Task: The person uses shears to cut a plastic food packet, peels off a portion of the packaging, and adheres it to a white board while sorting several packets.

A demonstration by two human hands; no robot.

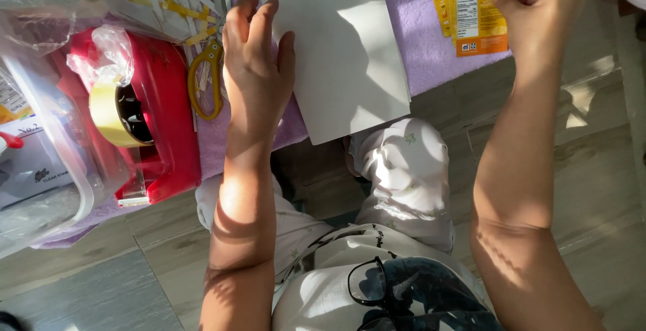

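My left hand point(257, 62) lies flat with its fingers together on the left edge of a white sheet of paper point(340, 48), which rests on a purple cloth point(420, 42) on the floor. My right hand point(538, 1) is at the top right, fingers closed on the edge of several orange printed packets point(471, 8) that lie on the cloth. Both forearms stretch forward over my bent legs in white trousers.
A red tape dispenser point(165, 112) with a roll of yellowish tape point(108, 112) sits left of my left hand. Yellow-handled scissors point(205, 79) lie between them. Paper scraps are at the top left. A clear plastic box point(40, 163) stands at far left. Black glasses point(370, 280) hang on my shirt.
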